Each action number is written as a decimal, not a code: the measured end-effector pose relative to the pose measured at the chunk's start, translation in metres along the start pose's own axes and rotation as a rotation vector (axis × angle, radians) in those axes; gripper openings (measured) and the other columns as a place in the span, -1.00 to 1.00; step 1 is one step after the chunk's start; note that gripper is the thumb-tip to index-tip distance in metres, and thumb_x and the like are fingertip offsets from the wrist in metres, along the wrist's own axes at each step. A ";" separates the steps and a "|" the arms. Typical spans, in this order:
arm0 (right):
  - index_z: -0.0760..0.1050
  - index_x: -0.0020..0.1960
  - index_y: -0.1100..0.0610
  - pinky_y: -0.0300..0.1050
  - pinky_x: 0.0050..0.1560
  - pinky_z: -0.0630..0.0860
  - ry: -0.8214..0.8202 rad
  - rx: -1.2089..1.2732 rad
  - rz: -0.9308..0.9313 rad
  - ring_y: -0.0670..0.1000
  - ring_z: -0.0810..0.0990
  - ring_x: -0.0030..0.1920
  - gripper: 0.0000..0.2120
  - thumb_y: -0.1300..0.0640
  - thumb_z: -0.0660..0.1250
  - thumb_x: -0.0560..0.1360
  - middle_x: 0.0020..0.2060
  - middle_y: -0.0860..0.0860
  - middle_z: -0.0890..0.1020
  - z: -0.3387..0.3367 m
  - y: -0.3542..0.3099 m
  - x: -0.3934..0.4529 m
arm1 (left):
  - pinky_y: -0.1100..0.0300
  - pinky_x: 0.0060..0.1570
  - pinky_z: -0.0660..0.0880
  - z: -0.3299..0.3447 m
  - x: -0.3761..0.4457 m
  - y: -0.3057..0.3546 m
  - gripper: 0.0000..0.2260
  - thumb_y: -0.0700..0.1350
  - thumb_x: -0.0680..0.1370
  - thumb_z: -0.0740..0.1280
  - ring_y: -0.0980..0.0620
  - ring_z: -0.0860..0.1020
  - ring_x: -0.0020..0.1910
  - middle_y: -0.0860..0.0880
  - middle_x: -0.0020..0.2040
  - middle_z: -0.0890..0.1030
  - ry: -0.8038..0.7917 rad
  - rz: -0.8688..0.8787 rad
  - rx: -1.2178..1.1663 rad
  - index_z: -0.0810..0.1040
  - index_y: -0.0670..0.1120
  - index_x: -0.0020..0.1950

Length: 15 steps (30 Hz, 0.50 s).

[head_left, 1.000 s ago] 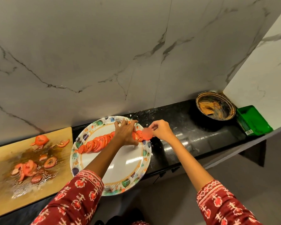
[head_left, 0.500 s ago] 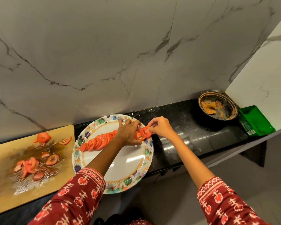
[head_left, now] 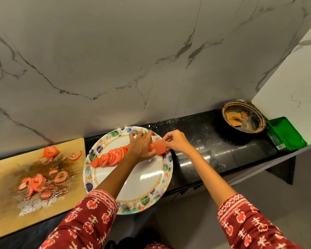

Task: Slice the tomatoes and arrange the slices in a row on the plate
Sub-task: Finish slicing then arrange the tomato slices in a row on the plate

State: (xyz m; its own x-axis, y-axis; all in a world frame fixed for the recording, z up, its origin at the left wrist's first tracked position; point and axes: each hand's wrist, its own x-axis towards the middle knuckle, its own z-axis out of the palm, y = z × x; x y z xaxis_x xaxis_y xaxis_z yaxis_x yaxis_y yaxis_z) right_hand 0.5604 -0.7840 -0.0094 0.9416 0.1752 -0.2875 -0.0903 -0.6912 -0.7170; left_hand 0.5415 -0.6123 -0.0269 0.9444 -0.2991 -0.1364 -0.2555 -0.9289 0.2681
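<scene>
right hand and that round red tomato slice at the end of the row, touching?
Touching. The head view shows the right hand pinching the round red tomato slice by its edge over the floral-rimmed white plate.

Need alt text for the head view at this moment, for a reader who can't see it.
A person's right hand pinches a tomato slice at the right end of a row of slices on a floral plate, while the left hand rests on the row. A wet cutting board with tomato scraps lies left.
</scene>
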 end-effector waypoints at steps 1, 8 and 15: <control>0.61 -0.03 0.24 -0.20 -0.24 0.62 -0.013 0.001 0.000 -0.05 0.60 -0.35 -0.83 0.41 0.35 0.43 -0.18 0.14 0.65 0.002 -0.001 0.001 | -0.17 0.34 0.09 0.001 -0.001 -0.001 -0.38 0.22 0.37 0.19 -0.07 0.34 0.30 -0.06 0.26 0.48 0.013 -0.014 -0.026 0.24 0.00 0.37; 0.62 0.05 0.23 -0.05 0.04 0.59 0.036 -0.199 -0.066 0.08 0.63 -0.02 -0.81 0.34 0.36 0.46 -0.03 0.14 0.66 0.017 -0.003 0.012 | -0.20 0.34 0.14 0.003 -0.003 -0.007 -0.38 0.22 0.34 0.16 -0.07 0.35 0.30 -0.04 0.26 0.48 0.023 -0.058 -0.073 0.25 0.01 0.36; 0.62 0.04 0.24 -0.19 -0.04 0.56 0.084 -0.195 -0.117 0.02 0.61 -0.08 -0.82 0.35 0.34 0.47 -0.03 0.15 0.66 0.016 -0.006 0.010 | -0.18 0.34 0.11 0.002 -0.008 -0.009 -0.20 0.34 0.29 0.28 -0.08 0.25 0.39 -0.04 0.42 0.30 0.015 -0.050 -0.045 0.16 0.05 0.44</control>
State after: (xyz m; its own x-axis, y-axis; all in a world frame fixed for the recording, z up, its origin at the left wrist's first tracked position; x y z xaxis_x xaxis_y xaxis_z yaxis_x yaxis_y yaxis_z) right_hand 0.5653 -0.7669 -0.0178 0.9664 0.2085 -0.1503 0.0773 -0.7935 -0.6037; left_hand 0.5359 -0.6020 -0.0299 0.9588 -0.2491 -0.1367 -0.1988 -0.9318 0.3038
